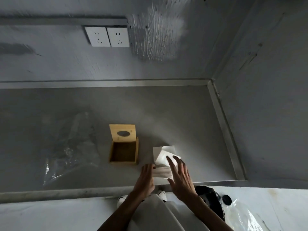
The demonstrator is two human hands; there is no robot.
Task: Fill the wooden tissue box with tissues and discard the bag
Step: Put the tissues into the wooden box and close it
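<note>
Hands [145,179] [180,178] flanking tissues [164,154], box [124,162] left (open)

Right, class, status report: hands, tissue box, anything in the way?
Left hand grips tissue stack, right hand open over it. Wooden tissue box lid up, empty. Nothing between them; plastic bag lies left.

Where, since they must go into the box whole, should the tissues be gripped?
By the left and right sides, from above: the tissues lie flat with the top sheet lifted loose, so pinching the top would likely peel sheets. The left hand holds the left side.
</note>
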